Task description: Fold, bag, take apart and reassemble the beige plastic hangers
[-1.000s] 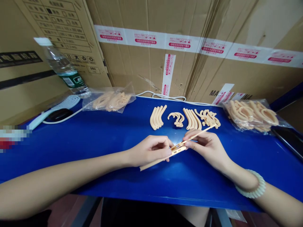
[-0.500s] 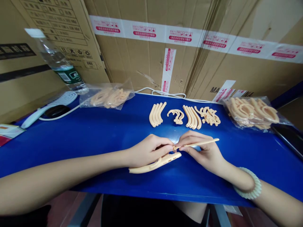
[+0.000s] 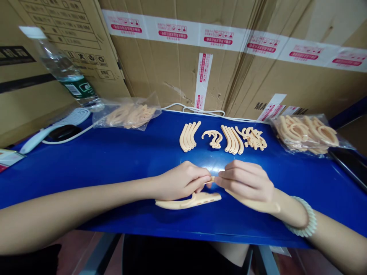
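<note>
My left hand is closed, thumb and fingertips pinched together. Along its underside lies a cream plastic piece with slots, its slotted end pointing right. My right hand is also closed, its fingertips almost meeting the left ones. A long curved cream plastic strip runs beneath the right palm towards the wrist. Between the two sets of fingertips shows a small cream end; which part it belongs to is hidden. Behind the hands lie curved cream strips, hook-shaped pieces, more strips and small branched pieces.
Clear bags of cream parts lie at the back left and right. A water bottle, a hairbrush and a black oval object are at left. A phone lies right. Cardboard walls the back; a white cable runs along it.
My right hand has turned over: the strip that pointed up to the right now lies under the palm, towards the wrist. The slotted piece at my left hand has tipped slightly flatter.
</note>
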Demonstrator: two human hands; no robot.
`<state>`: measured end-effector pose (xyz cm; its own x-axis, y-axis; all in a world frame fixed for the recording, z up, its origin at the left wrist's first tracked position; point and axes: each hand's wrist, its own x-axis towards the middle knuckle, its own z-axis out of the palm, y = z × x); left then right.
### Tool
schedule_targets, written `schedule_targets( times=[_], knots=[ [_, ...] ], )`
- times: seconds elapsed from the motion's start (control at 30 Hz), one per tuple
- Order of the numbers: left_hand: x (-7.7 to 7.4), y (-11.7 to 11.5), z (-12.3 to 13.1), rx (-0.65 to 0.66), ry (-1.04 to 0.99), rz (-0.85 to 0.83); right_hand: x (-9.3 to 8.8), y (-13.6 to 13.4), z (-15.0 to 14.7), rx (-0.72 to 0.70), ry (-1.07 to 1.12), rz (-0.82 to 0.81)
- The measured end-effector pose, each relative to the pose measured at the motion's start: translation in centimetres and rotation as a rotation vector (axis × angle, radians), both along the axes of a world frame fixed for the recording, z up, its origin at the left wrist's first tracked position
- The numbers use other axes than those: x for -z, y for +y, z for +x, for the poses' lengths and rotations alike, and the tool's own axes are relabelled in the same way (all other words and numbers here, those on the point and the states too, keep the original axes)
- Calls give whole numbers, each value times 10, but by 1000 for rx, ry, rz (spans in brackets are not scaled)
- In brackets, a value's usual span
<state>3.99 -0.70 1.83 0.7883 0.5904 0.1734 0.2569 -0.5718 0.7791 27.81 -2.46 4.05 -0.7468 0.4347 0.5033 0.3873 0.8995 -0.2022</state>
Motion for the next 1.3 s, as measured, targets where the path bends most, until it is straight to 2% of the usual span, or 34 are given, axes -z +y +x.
schedule_targets(
  times=[0.07, 0.13, 0.3, 0.37, 0.43, 0.5, 0.57, 0.7, 0.9, 1.07, 1.1, 1.17, 1.23, 1.3],
  knots=[
    [1, 1, 0, -2, -21, -102, -9, -2, 0, -75, 3, 35],
    [3, 4, -1, -5, -55, -244, -18, 1, 4, -64, 81, 9],
    [13, 12, -1, -17, -312, -719, -32, 41, 44, 322, 310, 19],
    [16, 16, 0, 3, -425, -836, -34, 62, 71, 489, 275, -83],
    [18, 19, 1, -1, -505, -923, -36, 80, 96, 649, 172, -100],
    [17, 19, 2, -48, -546, -972, -35, 92, 115, 795, -9, -169],
    [14, 18, 2, -115, -564, -997, -32, 99, 124, 878, -151, -248],
    [9, 14, 2, -201, -566, -1039, -22, 106, 125, 919, -252, -313],
    [8, 15, 2, -223, -614, -1050, -9, 112, 127, 964, -319, -315],
    [9, 15, 3, -240, -646, -994, -8, 109, 123, 1022, -409, -200],
    [9, 14, 3, -256, -653, -984, -8, 105, 118, 1013, -383, -156],
    [9, 14, 3, -292, -661, -974, -10, 93, 100, 890, -247, -67],
    [9, 13, 4, -322, -675, -969, -13, 72, 73, 613, -67, 31],
    [9, 14, 4, -339, -697, -966, -14, 46, 43, 343, -2, 153]
  ],
)
